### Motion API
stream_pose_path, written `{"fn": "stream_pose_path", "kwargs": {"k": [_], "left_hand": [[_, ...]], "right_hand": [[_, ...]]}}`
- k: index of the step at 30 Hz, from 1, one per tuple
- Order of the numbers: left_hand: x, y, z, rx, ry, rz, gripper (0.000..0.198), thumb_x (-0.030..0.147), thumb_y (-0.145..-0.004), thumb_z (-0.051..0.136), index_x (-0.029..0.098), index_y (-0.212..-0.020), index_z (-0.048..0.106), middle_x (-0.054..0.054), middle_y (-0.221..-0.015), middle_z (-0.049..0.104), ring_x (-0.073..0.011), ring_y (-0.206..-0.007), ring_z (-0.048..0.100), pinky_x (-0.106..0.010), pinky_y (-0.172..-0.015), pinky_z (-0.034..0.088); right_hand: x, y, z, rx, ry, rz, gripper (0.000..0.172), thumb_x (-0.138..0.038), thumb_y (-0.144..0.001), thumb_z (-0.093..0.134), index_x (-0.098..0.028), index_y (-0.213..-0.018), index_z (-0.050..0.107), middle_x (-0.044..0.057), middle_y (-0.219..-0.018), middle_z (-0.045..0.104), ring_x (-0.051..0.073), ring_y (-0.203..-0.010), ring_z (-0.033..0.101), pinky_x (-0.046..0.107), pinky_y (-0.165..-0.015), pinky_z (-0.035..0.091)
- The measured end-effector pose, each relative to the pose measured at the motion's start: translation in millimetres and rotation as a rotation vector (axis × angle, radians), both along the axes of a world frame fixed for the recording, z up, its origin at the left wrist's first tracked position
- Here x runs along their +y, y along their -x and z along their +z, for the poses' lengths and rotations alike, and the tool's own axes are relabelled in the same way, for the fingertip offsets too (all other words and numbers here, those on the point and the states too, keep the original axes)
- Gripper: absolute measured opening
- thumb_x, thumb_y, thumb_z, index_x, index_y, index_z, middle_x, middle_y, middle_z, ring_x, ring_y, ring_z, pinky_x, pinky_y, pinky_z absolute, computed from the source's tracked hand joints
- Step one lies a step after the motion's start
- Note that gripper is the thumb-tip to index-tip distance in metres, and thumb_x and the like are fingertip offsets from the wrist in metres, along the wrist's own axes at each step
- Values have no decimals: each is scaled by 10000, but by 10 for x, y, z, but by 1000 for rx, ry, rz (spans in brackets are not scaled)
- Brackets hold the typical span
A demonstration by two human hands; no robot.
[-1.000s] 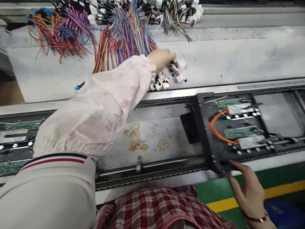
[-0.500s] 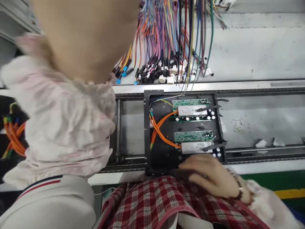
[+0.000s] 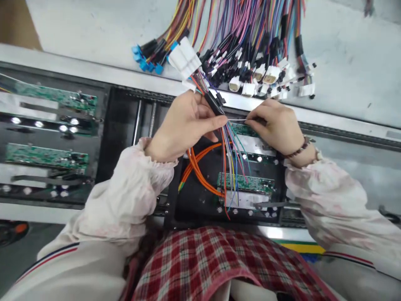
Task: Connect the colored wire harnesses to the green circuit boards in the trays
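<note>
My left hand [image 3: 191, 119] is closed around a wire harness [image 3: 214, 103] at its black sleeve. A white connector [image 3: 184, 57] tops the harness, and its loose coloured wires hang down below my fingers. Between thumb and fingertips, my right hand [image 3: 275, 125] pinches a thin white wire [image 3: 237, 120] that runs across to the harness. Under both hands lies a black metal case [image 3: 197, 211]. Inside it are two green circuit boards [image 3: 247, 182], partly covered by my right hand and the wires, and thick orange cables [image 3: 200, 177].
Many harnesses with connectors [image 3: 249, 88] lie on the bench [image 3: 347, 54] behind a metal rail [image 3: 94, 69]. At left, another black case holds green boards [image 3: 46, 156]. Roller shafts [image 3: 138, 121] show between the cases. A cardboard-coloured piece [image 3: 19, 25] stands at upper left.
My left arm has come down from high in the view, and its hand now holds a harness. My right hand has moved up from the case's front edge to a white wire.
</note>
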State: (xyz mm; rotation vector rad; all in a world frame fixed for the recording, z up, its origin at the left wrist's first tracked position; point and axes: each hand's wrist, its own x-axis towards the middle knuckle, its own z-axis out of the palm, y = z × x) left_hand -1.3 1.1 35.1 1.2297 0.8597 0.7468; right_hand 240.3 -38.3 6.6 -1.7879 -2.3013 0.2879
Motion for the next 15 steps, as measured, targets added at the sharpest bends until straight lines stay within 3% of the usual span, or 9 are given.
{"fn": "stream_pose_path", "kwargs": {"k": [2, 8, 15], "left_hand": [[1, -35, -92, 47, 6, -18, 268, 223, -773, 820, 140, -888, 593, -39, -798, 670, -151, -603, 649, -227, -448, 550], [-108, -80, -116, 118, -41, 67, 289, 322, -818, 785, 174, -969, 589, -45, -813, 682, -180, -630, 669, -244, -450, 547], [-172, -48, -273, 171, -120, 132, 185, 300, -886, 711, 146, -893, 608, -18, -779, 631, -173, -657, 689, -220, -490, 547]], "right_hand": [[-39, 13, 56, 9, 12, 2, 171, -286, -928, 577, -176, -889, 701, 51, -863, 655, 164, -793, 596, 308, -702, 452], [-67, 37, 151, 110, 52, -53, 124, -252, -895, 604, -200, -902, 716, 3, -806, 710, 155, -709, 640, 320, -691, 478], [-84, 48, 158, 197, 80, -81, 100, -229, -858, 629, -191, -854, 722, -5, -773, 713, 142, -687, 651, 303, -687, 501]]}}
